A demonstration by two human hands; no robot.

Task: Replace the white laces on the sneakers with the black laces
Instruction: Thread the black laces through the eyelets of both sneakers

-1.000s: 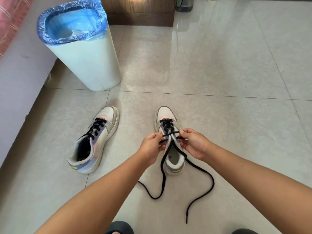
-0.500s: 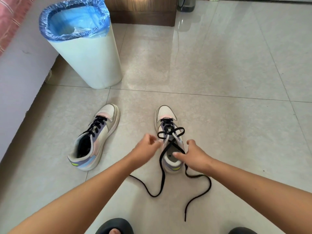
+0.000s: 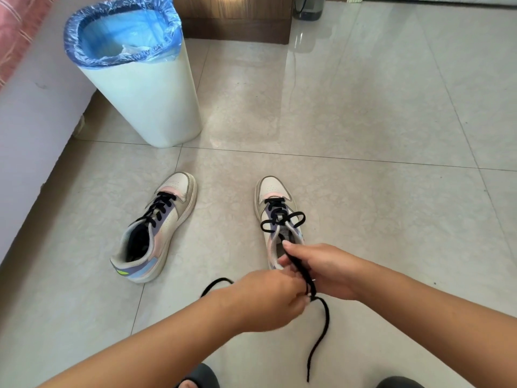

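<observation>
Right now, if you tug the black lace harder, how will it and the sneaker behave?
The black lace is probably floppy: its loose end curls over the floor. The right sneaker looks light and may slide on the glossy tile, since neither hand's grip pins it.

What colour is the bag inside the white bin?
Blue bag, seen in the head view.

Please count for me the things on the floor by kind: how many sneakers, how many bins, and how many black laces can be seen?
Sneakers: 2, the left sneaker and the right sneaker
Black laces: 2, the laced one and the loose-ended one
Bins: 1, the white bin
Total: 5
</observation>
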